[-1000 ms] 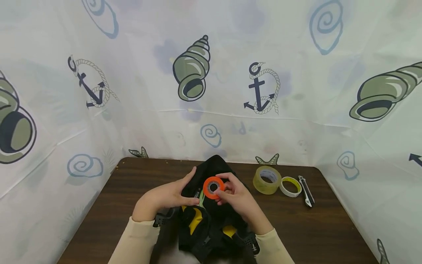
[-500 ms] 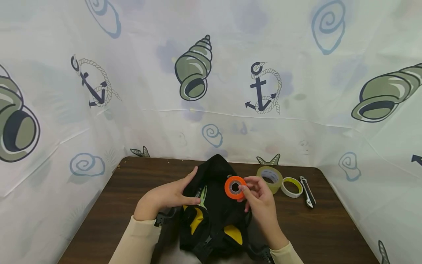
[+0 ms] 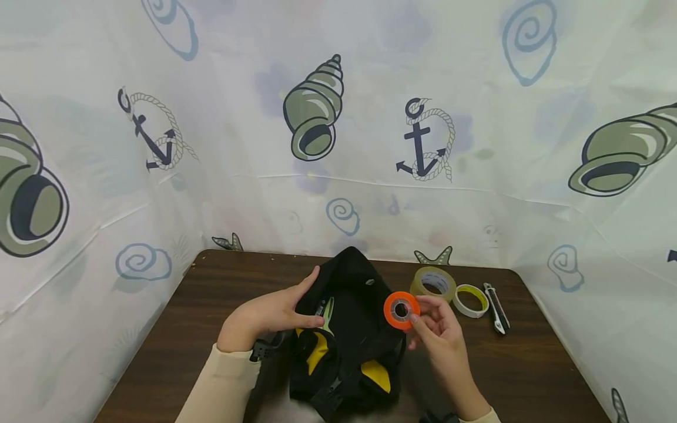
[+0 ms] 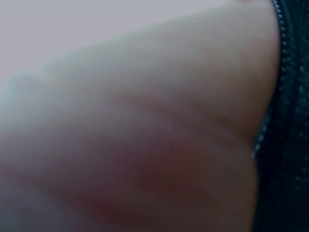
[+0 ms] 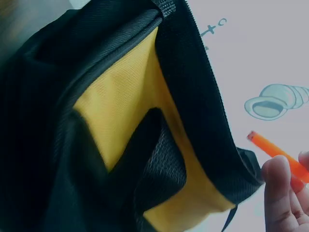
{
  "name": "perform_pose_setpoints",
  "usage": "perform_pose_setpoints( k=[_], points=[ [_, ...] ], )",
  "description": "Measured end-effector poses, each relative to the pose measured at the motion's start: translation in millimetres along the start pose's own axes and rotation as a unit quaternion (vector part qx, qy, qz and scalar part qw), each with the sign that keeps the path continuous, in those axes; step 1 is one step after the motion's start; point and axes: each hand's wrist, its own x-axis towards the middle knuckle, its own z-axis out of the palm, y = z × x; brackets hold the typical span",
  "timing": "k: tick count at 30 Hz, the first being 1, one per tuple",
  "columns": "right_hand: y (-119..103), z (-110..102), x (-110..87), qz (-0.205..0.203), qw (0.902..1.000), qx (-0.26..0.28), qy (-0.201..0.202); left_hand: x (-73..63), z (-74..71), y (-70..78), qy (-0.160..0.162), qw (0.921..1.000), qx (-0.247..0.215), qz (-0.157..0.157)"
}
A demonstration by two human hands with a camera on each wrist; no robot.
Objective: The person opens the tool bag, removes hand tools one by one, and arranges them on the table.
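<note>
A roll of orange tape point(image 3: 401, 310) with a grey core is pinched between the thumb and fingers of my right hand point(image 3: 441, 332), face toward the head camera, near the right side of a black and yellow backpack point(image 3: 351, 352). In the right wrist view the orange tape roll point(image 5: 275, 147) shows edge-on beside the yellow side panel point(image 5: 120, 101). My left hand point(image 3: 270, 314) rests against the backpack's left side, its thumb straight across the front and a straight finger along the upper edge. Its other fingers are hidden. A pale green strip point(image 3: 328, 314) shows beside the left thumb.
Right of the backpack on the dark wooden table point(image 3: 529, 376) lie a clear tape roll point(image 3: 433, 283), a white tape roll with a yellow inside point(image 3: 471, 301) and a utility knife point(image 3: 496, 308). A patterned sheet point(image 3: 254, 217) hangs behind and at the sides.
My right hand has carried the orange tape roll rightward, from over the middle of the backpack to its right edge. The left hand has stayed at the backpack's left side.
</note>
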Motion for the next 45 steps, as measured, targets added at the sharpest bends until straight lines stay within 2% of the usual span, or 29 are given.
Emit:
perform_pose_setpoints(
  k=[3,11,15,18,22,25,31,37,45],
  points=[
    [1.1,-7.7,-4.5,0.005,1.0000,-0.007,0.000,0.4,-0.1,0.7,-0.001,1.0000,-0.004,0.002],
    [14.8,-31.9,-13.1,0.052,0.9977,-0.007,0.043,1.4,-0.5,1.8,0.000,1.0000,-0.007,0.002],
    [30.8,-49.8,-15.2,0.074,0.9949,-0.008,0.068,1.6,0.1,1.7,-0.004,1.0000,-0.005,0.001],
    [49.0,-58.8,-15.0,0.107,0.9908,-0.022,0.080,0.5,0.6,0.4,-0.008,1.0000,-0.003,-0.005],
    [70.9,-66.3,-12.2,0.153,0.9829,-0.068,0.076,-0.1,-0.1,-0.8,-0.006,1.0000,-0.001,-0.006],
    [80.0,-71.0,-10.4,0.163,0.9785,-0.108,0.065,0.9,-0.4,-1.0,-0.007,1.0000,-0.002,-0.002],
    [81.4,-77.8,-8.7,0.177,0.9701,-0.162,0.040,3.8,1.3,-0.2,-0.009,1.0000,-0.005,0.001],
    [80.5,-81.7,-6.7,0.198,0.9534,-0.227,0.021,4.9,2.3,0.1,-0.009,1.0000,0.002,0.000],
    [82.4,-82.3,-4.2,0.187,0.9482,-0.257,0.006,3.6,0.2,2.3,-0.006,0.9999,0.011,-0.002]
  ],
)
